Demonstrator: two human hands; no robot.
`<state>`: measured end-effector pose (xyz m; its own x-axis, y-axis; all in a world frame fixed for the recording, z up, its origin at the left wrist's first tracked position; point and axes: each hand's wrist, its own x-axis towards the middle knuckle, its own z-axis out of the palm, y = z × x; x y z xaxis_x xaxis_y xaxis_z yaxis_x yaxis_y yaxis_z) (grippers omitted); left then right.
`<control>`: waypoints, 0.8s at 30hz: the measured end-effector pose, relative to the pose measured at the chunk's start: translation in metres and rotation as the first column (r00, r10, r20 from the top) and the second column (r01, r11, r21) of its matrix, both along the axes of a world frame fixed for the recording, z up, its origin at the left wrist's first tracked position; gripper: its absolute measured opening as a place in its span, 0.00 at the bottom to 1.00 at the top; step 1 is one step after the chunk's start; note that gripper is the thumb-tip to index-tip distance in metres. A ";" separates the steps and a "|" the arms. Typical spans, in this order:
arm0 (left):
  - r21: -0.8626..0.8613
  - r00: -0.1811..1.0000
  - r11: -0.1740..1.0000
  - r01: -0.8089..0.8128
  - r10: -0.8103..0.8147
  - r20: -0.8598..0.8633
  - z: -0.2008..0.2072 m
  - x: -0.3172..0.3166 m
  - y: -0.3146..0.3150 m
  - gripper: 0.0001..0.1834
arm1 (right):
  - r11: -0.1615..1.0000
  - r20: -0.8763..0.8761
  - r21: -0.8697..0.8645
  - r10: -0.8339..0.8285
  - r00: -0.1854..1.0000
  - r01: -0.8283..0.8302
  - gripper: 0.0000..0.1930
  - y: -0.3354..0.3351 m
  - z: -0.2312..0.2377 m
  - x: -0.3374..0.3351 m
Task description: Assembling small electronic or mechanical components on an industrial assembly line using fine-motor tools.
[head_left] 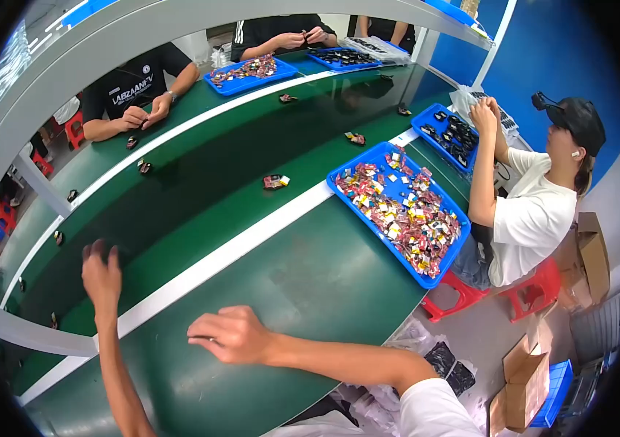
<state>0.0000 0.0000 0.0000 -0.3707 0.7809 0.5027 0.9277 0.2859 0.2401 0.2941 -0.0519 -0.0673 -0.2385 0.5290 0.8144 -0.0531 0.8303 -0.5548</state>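
Note:
My left hand (102, 278) reaches over the dark green conveyor belt (200, 197), its fingers stretched out and apart, with slight blur at the tips. Nothing shows in it. Closed in a pinch, my right hand (233, 335) hovers over the green work surface (302, 291) on the near side of the white rail (230, 251). A thin dark edge shows at its fingertips, too small to name. On the belt, beyond my hands, lie a small dark item with a red and white tag (275, 182) and several similar ones.
A blue tray (430, 279) of small tagged packets stands to my right. Beyond it, a seated person in white (535, 218) works beside a blue tray of black items (463, 166). Two people sit across the belt near another blue tray (233, 89). A white frame (40, 339) crosses at left.

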 end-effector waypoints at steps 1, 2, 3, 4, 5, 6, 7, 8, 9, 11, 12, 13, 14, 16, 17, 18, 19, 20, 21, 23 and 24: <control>0.000 0.990 0.995 0.095 -0.094 0.107 0.012 0.011 0.004 0.18 | 0.999 0.036 0.018 0.031 0.999 -0.031 0.06 -0.004 0.003 -0.007; 0.023 0.951 0.969 0.244 -0.244 0.189 0.002 0.007 0.020 0.15 | 0.997 0.073 0.035 0.060 0.996 -0.063 0.07 -0.007 0.005 -0.013; -0.036 0.791 0.943 0.331 -0.257 0.555 -0.012 0.101 0.041 0.13 | 0.997 0.152 0.018 0.065 0.986 -0.068 0.07 0.002 -0.012 0.040; -0.034 0.704 0.903 0.429 -0.310 0.639 -0.005 0.130 0.060 0.13 | 0.998 0.154 0.032 0.039 0.987 -0.044 0.07 0.003 -0.009 0.045; -0.044 0.617 0.852 0.522 -0.341 0.709 -0.004 0.149 0.078 0.14 | 0.998 0.161 0.049 0.018 0.987 -0.026 0.07 0.002 -0.006 0.047; -0.068 0.587 0.817 0.573 -0.351 0.730 -0.001 0.163 0.093 0.14 | 0.997 0.146 0.057 0.049 0.988 -0.057 0.07 0.001 -0.004 0.043; -0.079 0.552 0.767 0.637 -0.382 0.741 -0.006 0.164 0.107 0.14 | 0.996 0.139 0.066 0.056 0.989 -0.066 0.07 -0.002 -0.004 0.038; -0.092 0.520 0.749 0.656 -0.361 0.774 -0.010 0.172 0.122 0.14 | 0.996 0.140 0.073 0.047 0.989 -0.058 0.07 -0.003 -0.005 0.036; -0.100 0.481 0.724 0.683 -0.342 0.807 -0.013 0.184 0.137 0.15 | 0.994 0.135 0.078 0.063 0.989 -0.075 0.07 -0.003 -0.007 0.035; -0.095 0.452 0.714 0.693 -0.329 0.830 -0.017 0.208 0.159 0.14 | 0.994 0.189 0.076 0.059 0.980 -0.074 0.08 -0.004 -0.010 0.038; -0.077 0.430 0.715 0.694 -0.327 0.842 -0.020 0.221 0.168 0.15 | 0.994 0.187 0.077 0.065 0.980 -0.081 0.08 -0.004 -0.010 0.039; -0.062 0.407 0.714 0.698 -0.324 0.854 -0.022 0.233 0.175 0.15 | 0.994 0.181 0.070 0.066 0.981 -0.079 0.07 -0.004 -0.010 0.039; -0.065 0.410 0.715 0.696 -0.321 0.854 -0.024 0.242 0.180 0.15 | 0.995 0.173 0.063 0.066 0.983 -0.078 0.07 -0.004 -0.011 0.040; -0.134 0.462 0.712 0.689 -0.289 0.839 -0.028 0.260 0.188 0.14 | 0.996 0.184 0.068 0.051 0.982 -0.064 0.07 -0.004 -0.013 0.041; -0.135 0.459 0.708 0.693 -0.289 0.840 -0.030 0.262 0.189 0.14 | 0.996 0.194 0.075 0.041 0.980 -0.056 0.07 -0.004 -0.013 0.041; -0.191 0.519 0.733 0.652 -0.248 0.818 -0.034 0.267 0.191 0.13 | 0.997 0.198 0.070 0.031 0.980 -0.045 0.07 -0.003 -0.013 0.043; -0.245 0.576 0.756 0.607 -0.206 0.791 -0.038 0.271 0.191 0.13 | 0.995 0.226 0.077 0.039 0.973 -0.058 0.09 -0.001 -0.012 0.044; -0.236 0.604 0.779 0.581 -0.218 0.767 -0.042 0.272 0.189 0.12 | 0.994 0.254 0.083 0.048 0.966 -0.072 0.10 -0.001 -0.012 0.045; -0.236 0.600 0.774 0.588 -0.221 0.769 -0.044 0.271 0.190 0.12 | 0.995 0.257 0.081 0.041 0.965 -0.064 0.10 0.000 -0.013 0.044; -0.241 0.616 0.804 0.544 -0.188 0.765 -0.046 0.268 0.189 0.13 | 0.994 0.254 0.086 0.048 0.966 -0.072 0.10 0.000 -0.015 0.043; -0.229 0.591 0.810 0.541 -0.172 0.788 -0.048 0.266 0.189 0.11 | 0.994 0.255 0.088 0.045 0.966 -0.070 0.10 0.000 -0.015 0.043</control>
<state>0.2656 0.1888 -0.0478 -0.0980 0.9781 -0.1838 0.5588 0.2069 0.8031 0.3369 -0.0519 -0.0824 -0.4704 0.4313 0.7698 0.0293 0.8796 -0.4749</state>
